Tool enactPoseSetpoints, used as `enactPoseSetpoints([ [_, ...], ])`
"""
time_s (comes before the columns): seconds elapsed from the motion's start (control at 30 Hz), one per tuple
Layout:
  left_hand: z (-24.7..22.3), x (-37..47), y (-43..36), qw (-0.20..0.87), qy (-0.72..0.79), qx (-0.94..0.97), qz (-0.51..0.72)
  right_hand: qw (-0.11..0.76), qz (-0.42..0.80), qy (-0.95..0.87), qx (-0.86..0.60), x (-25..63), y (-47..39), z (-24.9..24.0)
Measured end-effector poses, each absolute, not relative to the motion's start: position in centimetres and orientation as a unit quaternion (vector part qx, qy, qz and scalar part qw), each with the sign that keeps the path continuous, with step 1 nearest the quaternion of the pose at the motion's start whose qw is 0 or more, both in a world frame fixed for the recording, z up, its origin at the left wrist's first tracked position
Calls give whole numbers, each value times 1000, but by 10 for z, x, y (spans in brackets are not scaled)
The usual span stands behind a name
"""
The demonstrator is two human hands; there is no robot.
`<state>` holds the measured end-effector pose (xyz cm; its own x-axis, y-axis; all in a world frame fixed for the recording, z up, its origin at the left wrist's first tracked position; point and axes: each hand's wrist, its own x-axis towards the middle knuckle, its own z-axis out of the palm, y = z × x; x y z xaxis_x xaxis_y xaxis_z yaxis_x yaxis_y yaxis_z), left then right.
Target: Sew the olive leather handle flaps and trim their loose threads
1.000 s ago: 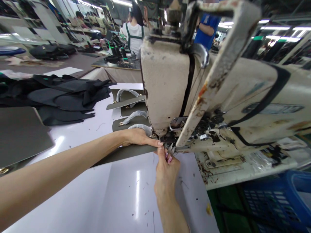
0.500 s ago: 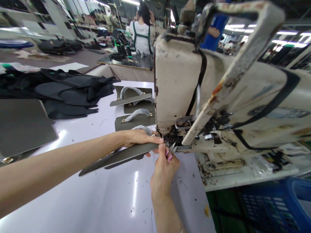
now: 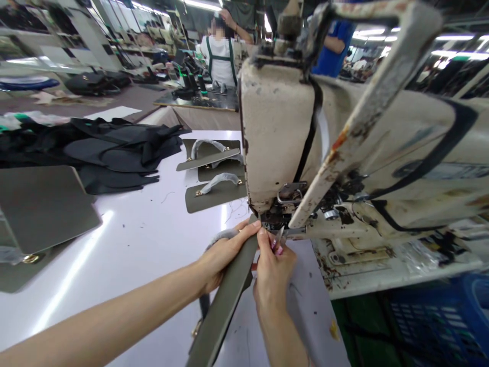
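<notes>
My left hand (image 3: 223,255) is closed on a dark olive bag panel (image 3: 232,290), its fingertips near the panel's far end at the sewing machine's needle area (image 3: 275,221). The panel slants down toward the bottom edge of the view. A handle in clear plastic wrap shows partly behind my left hand. My right hand (image 3: 275,270) is closed too, its thumb and finger at the panel's right edge. Small scissors (image 3: 280,238) with pink on them are tucked in that hand, the blades pointing up by the machine. The needle and the stitch line are hidden.
The large, worn sewing machine (image 3: 278,127) fills the right side. Olive panels with wrapped handles (image 3: 216,196) lie beyond my hands. At left are black fabric pieces (image 3: 110,148) and another olive panel (image 3: 46,209). A blue basket (image 3: 439,316) stands lower right; people are farther back.
The held panel has swung round so its near end now points down toward the bottom of the view. My left hand turned with it; both hands stay at the machine.
</notes>
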<state>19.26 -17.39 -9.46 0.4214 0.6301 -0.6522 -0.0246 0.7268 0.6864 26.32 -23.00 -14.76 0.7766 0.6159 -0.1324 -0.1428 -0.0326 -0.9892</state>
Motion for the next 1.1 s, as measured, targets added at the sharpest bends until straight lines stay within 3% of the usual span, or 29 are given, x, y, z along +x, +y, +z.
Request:
enactPoseSetpoints([
  [0.37, -111, 225, -215, 770, 488, 239, 334, 666, 393, -224, -593, 306, -246, -135],
  [0.73, -121, 229, -206, 743, 529, 219, 348, 628, 384, -254, -627, 316, -241, -124],
  [1.1, -118, 228, -189, 772, 414, 269, 400, 622, 341, -286, -644, 316, -239, -133],
])
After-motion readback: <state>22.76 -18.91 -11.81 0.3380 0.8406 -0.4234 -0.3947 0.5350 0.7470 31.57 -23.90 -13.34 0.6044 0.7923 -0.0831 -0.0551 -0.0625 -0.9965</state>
